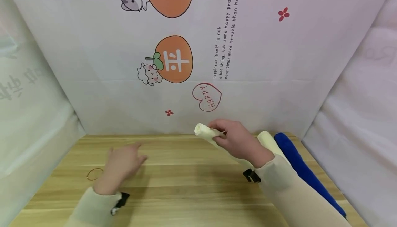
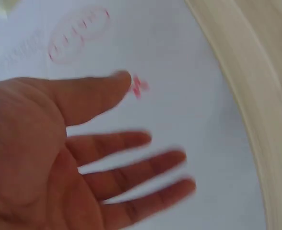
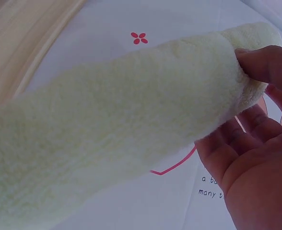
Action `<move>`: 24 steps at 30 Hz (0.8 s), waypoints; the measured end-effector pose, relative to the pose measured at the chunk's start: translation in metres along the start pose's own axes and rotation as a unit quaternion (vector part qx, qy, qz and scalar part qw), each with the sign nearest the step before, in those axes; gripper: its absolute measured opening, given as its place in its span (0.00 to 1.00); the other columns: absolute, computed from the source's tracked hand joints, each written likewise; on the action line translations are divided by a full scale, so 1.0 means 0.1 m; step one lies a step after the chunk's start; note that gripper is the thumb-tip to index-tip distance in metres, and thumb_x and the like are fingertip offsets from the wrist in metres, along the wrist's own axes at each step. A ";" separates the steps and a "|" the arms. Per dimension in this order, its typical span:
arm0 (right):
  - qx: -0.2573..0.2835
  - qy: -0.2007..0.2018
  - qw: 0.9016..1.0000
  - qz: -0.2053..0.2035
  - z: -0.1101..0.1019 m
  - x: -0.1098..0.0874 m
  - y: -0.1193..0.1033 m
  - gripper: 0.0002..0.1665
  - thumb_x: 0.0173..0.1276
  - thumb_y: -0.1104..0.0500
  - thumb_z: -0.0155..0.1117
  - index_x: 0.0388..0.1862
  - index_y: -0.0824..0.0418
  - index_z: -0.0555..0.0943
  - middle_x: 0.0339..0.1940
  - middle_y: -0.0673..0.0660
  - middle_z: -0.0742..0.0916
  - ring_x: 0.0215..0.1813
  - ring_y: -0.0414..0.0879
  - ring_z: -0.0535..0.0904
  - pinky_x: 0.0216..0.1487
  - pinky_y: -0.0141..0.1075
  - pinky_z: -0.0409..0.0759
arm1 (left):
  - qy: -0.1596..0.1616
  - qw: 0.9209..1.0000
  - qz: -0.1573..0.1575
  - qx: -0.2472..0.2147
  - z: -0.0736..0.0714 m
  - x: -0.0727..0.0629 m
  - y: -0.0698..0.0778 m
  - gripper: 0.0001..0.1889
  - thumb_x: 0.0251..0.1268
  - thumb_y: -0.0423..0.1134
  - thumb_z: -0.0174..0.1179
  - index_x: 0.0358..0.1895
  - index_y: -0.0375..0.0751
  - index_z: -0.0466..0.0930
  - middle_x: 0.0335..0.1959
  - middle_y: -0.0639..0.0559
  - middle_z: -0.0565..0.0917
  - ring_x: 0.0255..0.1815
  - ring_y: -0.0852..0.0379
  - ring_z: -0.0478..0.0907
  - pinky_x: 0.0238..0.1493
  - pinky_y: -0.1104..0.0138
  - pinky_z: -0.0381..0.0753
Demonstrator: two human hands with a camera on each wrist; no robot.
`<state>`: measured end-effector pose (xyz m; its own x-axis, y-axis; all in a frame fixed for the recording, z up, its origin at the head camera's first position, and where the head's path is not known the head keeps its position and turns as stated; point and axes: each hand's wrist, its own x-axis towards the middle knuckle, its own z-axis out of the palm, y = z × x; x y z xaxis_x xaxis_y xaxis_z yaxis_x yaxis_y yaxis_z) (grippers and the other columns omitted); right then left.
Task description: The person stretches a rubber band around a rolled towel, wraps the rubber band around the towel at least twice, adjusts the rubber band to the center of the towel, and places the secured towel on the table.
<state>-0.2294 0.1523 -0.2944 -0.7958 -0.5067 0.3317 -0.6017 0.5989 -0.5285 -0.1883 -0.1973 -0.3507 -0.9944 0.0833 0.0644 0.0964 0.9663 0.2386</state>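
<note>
My right hand [image 1: 240, 140] grips a rolled pale-yellow towel [image 1: 207, 133] near its far end. Thumb and fingers pinch the roll from either side, and its fluffy length [image 3: 117, 110] runs back beneath my wrist. In the head view, the forearm hides part of it. My left hand [image 1: 122, 163] is over the left part of the table, blurred, holding nothing. The left wrist view shows its thumb and fingers [image 2: 131, 179] spread and fairly straight. Just left of that hand, a thin reddish rubber band [image 1: 94, 174] lies on the wood.
Another pale-yellow roll [image 1: 271, 143] and a long blue towel roll [image 1: 299, 165] lie at the right, partly behind my right sleeve. The wooden table [image 1: 186, 196] ends at a white printed backdrop [image 1: 248, 99]. White cloth walls [image 1: 363, 123] stand on both sides.
</note>
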 end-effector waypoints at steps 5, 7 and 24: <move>0.003 0.000 1.000 -0.004 0.04 0.00 0.00 0.17 0.68 0.65 0.67 0.54 0.52 0.83 0.51 0.46 0.85 0.49 0.43 0.81 0.48 0.40 0.83 | 0.008 0.999 0.034 -0.012 -0.13 0.00 -0.50 0.12 0.69 0.37 0.61 0.49 0.34 0.84 0.42 0.42 0.86 0.40 0.43 0.83 0.40 0.45 0.81; 0.003 0.000 1.000 -0.009 0.06 0.00 -0.01 0.17 0.67 0.66 0.67 0.54 0.52 0.83 0.51 0.46 0.85 0.49 0.44 0.81 0.48 0.41 0.83 | -0.003 0.999 0.042 -0.015 -0.12 -0.01 -0.63 0.09 0.66 0.34 0.63 0.45 0.35 0.86 0.41 0.43 0.86 0.39 0.44 0.83 0.39 0.47 0.81; -0.015 -0.012 1.000 0.000 0.07 -0.01 -0.06 0.16 0.67 0.66 0.67 0.52 0.52 0.83 0.48 0.47 0.85 0.49 0.45 0.80 0.48 0.43 0.82 | -0.074 0.993 0.091 -0.026 0.40 0.06 -0.94 0.12 0.67 0.31 0.61 0.23 0.46 0.79 0.22 0.58 0.77 0.24 0.57 0.70 0.32 0.58 0.72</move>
<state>-0.2240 0.1449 -0.2971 -0.7946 -0.5207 0.3122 -0.6031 0.6172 -0.5053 -0.2054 -0.2780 -0.4112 -0.9550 0.2949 -0.0310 0.2742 0.9181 0.2860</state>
